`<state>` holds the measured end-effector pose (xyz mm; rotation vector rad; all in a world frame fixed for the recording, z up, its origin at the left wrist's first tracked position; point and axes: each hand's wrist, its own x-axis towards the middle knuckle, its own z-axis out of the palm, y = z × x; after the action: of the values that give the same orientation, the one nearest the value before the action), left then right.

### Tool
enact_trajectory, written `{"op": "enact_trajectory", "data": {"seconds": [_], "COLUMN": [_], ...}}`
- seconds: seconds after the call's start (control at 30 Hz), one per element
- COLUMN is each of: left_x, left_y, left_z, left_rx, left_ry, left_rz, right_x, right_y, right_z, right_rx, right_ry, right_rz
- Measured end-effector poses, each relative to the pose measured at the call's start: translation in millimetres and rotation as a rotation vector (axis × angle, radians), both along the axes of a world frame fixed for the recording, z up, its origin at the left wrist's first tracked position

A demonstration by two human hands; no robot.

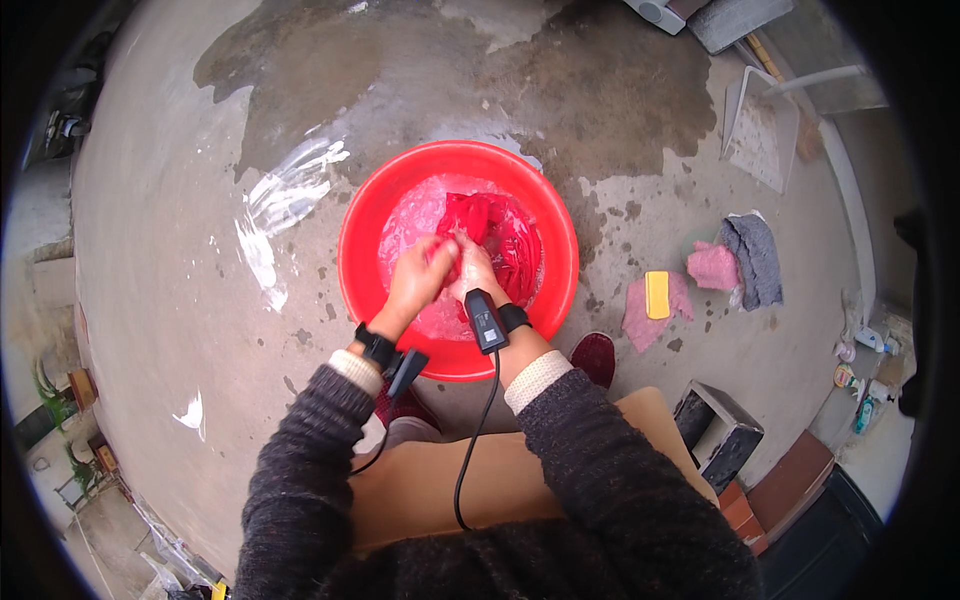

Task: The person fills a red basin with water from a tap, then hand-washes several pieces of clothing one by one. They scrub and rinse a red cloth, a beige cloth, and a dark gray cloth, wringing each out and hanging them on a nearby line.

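A round red plastic basin (551,202) stands on the concrete floor in front of me, with sudsy water (409,214) inside. Wet red cloth (517,240) lies bunched in the water, mostly on the right side. Both hands are over the middle of the basin, close together. My left hand (424,271) is curled around a fold of the red cloth, its thumb on top. My right hand (474,264) is wet and grips the same cloth beside it; its fingertips are partly hidden. Each wrist wears a black strap with a small cabled device.
On the floor to the right, a yellow bar of soap (657,295) lies on a pink cloth (637,322). Beyond it are another pink cloth (712,265) and a grey cloth (752,259). A hollow block (720,431) stands at lower right. Several bottles (866,412) line the right edge. Wet patches (600,90) darken the floor.
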<state>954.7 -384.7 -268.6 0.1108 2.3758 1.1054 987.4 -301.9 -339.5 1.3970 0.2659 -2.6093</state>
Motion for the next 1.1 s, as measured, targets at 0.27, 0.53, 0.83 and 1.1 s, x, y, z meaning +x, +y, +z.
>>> {"op": "enact_trajectory", "data": {"seconds": [0.27, 0.53, 0.83, 1.1], "left_x": [25, -16, 13, 5], "left_y": [30, -15, -55, -34], "left_z": [-33, -85, -92, -49], "left_rx": [0.155, -0.261, -0.724, 0.164], "left_ry": [0.399, 0.282, 0.264, 0.125], "left_rz": [0.004, 0.379, -0.56, -0.296], "right_x": [18, 18, 27, 9], "right_y": [27, 13, 24, 22], "right_z": [-23, -34, -54, -17], "right_rx": [-0.231, -0.055, 0.146, -0.15], "right_ry": [0.369, 0.262, -0.059, 0.324], "right_rz": [0.06, 0.091, 0.209, 0.03]}}
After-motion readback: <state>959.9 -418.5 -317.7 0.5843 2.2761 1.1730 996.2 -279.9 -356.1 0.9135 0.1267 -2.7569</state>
